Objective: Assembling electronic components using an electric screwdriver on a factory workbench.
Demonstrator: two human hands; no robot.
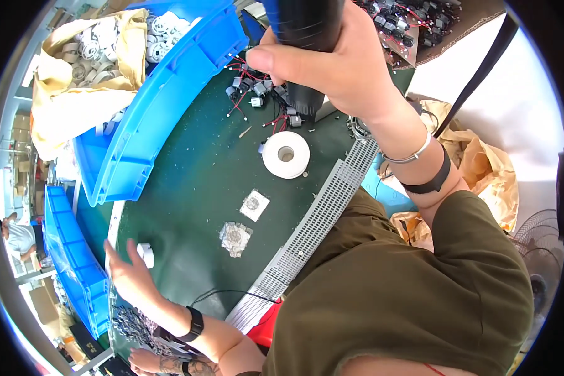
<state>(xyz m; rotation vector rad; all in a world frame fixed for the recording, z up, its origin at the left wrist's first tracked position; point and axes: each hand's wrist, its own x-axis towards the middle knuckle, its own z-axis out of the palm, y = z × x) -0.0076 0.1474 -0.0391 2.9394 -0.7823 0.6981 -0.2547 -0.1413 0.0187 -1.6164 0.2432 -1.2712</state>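
Dark green work table (194,182), its surface running from lower left to upper right, is carrying the following. A white roll of tape with an open core (286,154) is lying flat near the middle. Two small squares of crinkled clear plastic film (244,220), each bearing a round metal piece, are sitting just below the roll. A small white plastic block (145,254) is resting near the left edge. A cluster of little grey motors with red and black wires (261,93) is lying at the top. A long grey slotted plastic cable duct (319,219) is running along the right edge. A large blue plastic crate (163,106) is resting tilted at upper left.
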